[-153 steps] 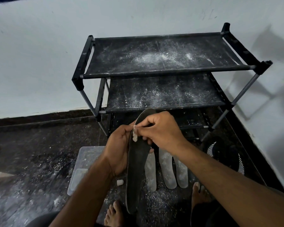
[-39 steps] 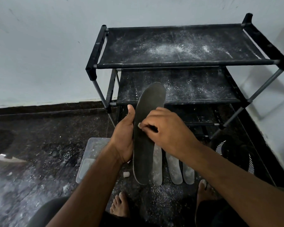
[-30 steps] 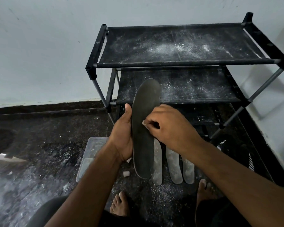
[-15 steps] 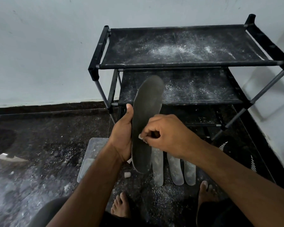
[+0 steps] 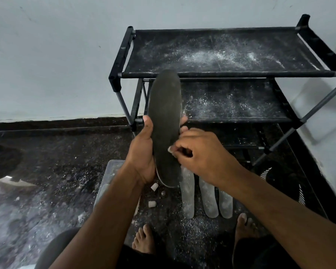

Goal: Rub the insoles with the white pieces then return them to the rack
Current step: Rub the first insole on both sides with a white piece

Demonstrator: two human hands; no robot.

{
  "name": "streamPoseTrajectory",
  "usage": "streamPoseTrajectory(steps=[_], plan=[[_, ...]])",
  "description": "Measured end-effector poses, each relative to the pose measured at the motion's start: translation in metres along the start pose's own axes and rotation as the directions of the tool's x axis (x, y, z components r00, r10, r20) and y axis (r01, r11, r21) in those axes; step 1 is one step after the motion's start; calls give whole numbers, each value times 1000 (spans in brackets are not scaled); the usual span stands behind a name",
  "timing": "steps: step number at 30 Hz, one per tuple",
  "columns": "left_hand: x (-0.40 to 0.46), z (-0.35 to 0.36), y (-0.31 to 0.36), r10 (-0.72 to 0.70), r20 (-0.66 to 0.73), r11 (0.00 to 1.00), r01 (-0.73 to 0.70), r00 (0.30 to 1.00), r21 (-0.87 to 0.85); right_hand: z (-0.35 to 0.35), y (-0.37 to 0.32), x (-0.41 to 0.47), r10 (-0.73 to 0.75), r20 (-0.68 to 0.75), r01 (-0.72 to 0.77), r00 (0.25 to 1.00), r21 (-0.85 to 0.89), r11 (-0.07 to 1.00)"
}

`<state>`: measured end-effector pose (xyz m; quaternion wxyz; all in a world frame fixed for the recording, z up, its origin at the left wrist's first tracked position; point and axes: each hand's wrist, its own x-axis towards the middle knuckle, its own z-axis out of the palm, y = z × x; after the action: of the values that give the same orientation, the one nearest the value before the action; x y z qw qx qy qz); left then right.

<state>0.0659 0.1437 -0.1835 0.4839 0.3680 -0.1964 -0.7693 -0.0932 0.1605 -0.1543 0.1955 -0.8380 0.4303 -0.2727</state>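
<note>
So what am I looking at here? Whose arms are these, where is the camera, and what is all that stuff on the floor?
No machine here: these are a person's own arms, filmed by a camera worn on the head and looking down. The left hand holds a dark insole upright. The right hand pinches a small white piece against it, to rub it. On the dusty floor lie three pale insoles side by side, two loose white pieces and a clear plastic box. Behind stands a black rack, its shelves speckled with white powder. The bare feet at the bottom are the person's.
</note>
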Motion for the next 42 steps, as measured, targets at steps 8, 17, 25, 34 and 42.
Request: streamPoseTrajectory(steps=[8,17,25,34,42], plan=[[4,-10,15,69,116,977,-44,991,-208,-2,-4,-5,83,72,-94,994,155,984],[3,-11,17,109,76,964,-87,991,-251,-4,-4,-7,157,104,-178,982,238,955],[4,-9,15,118,20,962,-109,993,-248,-2,-9,-8,139,198,-189,970,255,948],[4,-7,13,134,-39,959,-140,990,-245,-1,-10,-9,151,212,-199,965,230,953],[4,-7,12,130,-52,961,-139,990,-239,1,-11,-9,160,252,-217,954,217,952]])
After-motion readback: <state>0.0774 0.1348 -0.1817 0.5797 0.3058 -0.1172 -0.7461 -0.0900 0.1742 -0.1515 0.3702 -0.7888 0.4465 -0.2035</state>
